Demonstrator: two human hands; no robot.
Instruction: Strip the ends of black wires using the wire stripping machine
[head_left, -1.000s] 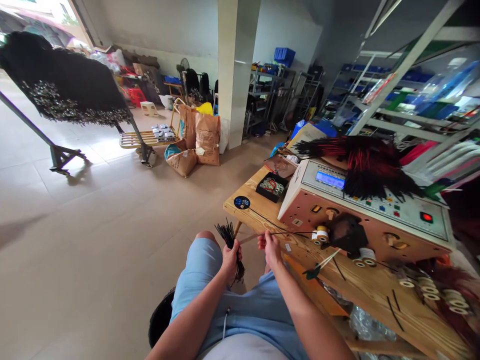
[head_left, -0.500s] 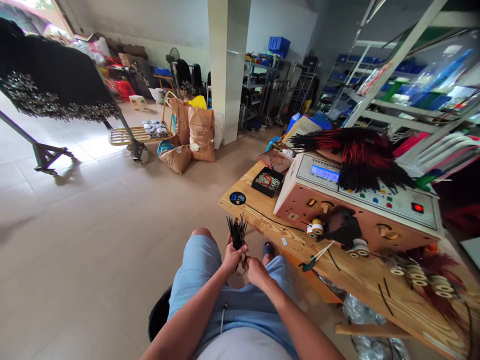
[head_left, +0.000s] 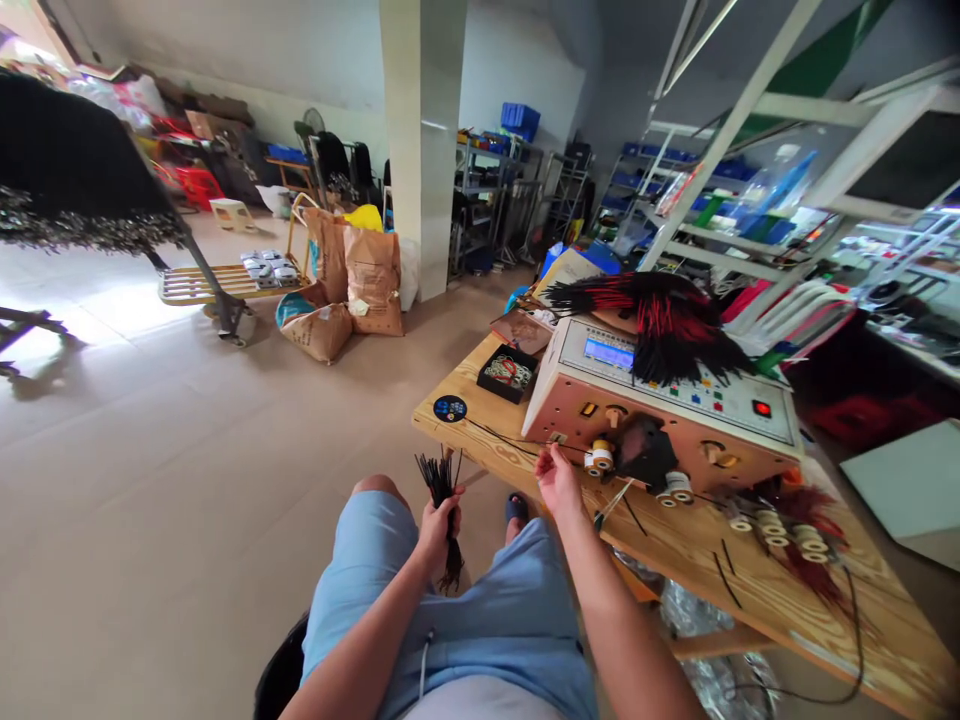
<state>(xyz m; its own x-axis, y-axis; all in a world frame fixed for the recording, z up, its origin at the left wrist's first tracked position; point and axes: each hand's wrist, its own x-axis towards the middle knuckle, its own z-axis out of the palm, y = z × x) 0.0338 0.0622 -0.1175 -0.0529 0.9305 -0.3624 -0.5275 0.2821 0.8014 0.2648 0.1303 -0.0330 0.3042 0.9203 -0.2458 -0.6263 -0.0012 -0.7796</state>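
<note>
My left hand (head_left: 436,530) is closed around a bundle of thin black wires (head_left: 439,475) above my lap. Their loose ends fan out above the fist, and more hang below it. Raised at the front of the table, my right hand (head_left: 559,482) has its fingers drawn together beside a thin black cable (head_left: 499,434). Whether the fingertips grip that cable or some other small thing is hidden. Just beyond the right hand stands a wire-processing machine (head_left: 566,385) with a lit display and white rollers (head_left: 598,458). A heap of black and red wires (head_left: 660,310) lies on its top.
The wooden table (head_left: 757,570) carries a black box (head_left: 508,373) of small parts, a round black disc (head_left: 450,408) and cut black wire pieces (head_left: 726,575). Brown sacks (head_left: 373,280), a flat trolley (head_left: 217,282) and a pillar (head_left: 424,150) stand across the floor. Metal shelves (head_left: 675,240) rise behind the machine.
My right hand has left the wire bundle and moved up and right to the machine's front. My left hand still holds the bundle, now slightly farther left. The view has turned right.
</note>
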